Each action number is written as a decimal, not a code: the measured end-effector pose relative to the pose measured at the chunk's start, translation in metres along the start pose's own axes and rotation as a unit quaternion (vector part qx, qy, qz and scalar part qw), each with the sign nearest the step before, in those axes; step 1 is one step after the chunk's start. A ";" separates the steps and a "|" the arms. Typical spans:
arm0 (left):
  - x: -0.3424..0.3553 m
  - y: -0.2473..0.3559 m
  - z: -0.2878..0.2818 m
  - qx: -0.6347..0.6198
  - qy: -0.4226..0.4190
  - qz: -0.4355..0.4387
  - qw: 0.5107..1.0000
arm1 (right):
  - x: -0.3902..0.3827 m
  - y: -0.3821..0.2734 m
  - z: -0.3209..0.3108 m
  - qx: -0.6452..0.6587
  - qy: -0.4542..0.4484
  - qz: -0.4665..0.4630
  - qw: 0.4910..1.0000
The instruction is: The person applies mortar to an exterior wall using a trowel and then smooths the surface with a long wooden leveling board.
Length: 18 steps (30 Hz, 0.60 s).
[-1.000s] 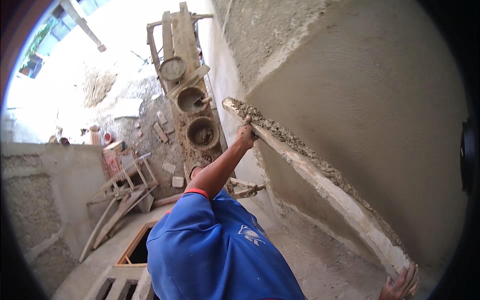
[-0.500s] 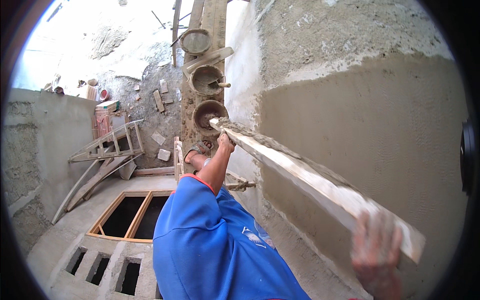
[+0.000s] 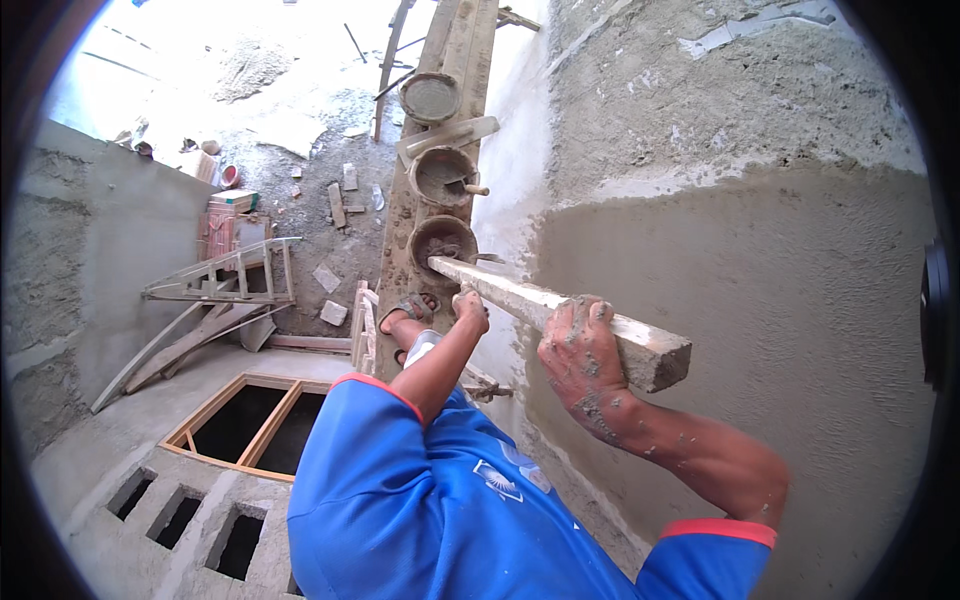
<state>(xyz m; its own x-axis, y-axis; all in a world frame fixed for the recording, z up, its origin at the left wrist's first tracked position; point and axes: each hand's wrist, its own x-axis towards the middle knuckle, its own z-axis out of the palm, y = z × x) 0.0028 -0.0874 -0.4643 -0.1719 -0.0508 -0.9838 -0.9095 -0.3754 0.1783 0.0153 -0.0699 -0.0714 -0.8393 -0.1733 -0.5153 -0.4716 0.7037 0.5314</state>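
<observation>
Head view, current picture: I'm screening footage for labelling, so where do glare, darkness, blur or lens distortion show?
Head view: glare washes out the ground at upper left; head view: openings in the wooden frame are nearly black; head view: the fisheye leaves a dark, curved border; head view: the right hand and wooden bar look fairly sharp, without obvious blur.

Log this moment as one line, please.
Right hand: gripping board near its closer end | left hand: beside board, grip unclear | board's far end: at nearest bucket | wall: part smooth, part rough
</observation>
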 end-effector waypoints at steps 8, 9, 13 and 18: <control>-0.246 0.138 -0.078 0.078 -0.318 0.561 0.760 | 0.033 -0.028 -0.002 -0.149 -0.006 0.072 0.986; -0.291 0.154 -0.087 0.128 -0.367 0.611 0.690 | 0.041 -0.033 -0.004 -0.242 -0.003 0.040 0.969; -0.396 0.183 -0.091 0.436 -0.306 0.782 0.323 | 0.037 -0.035 -0.027 -0.232 0.052 0.048 0.970; -0.384 0.185 -0.104 0.425 -0.220 0.787 0.388 | 0.022 -0.077 -0.037 0.168 0.313 -0.163 0.921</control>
<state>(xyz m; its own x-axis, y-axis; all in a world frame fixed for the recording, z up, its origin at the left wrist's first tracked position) -0.0596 -0.2332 -0.0554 -0.6460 0.6360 0.4221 0.6907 0.2516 0.6779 0.0227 -0.1530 -0.0988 -0.7092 -0.7018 -0.0667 -0.7038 0.6994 0.1247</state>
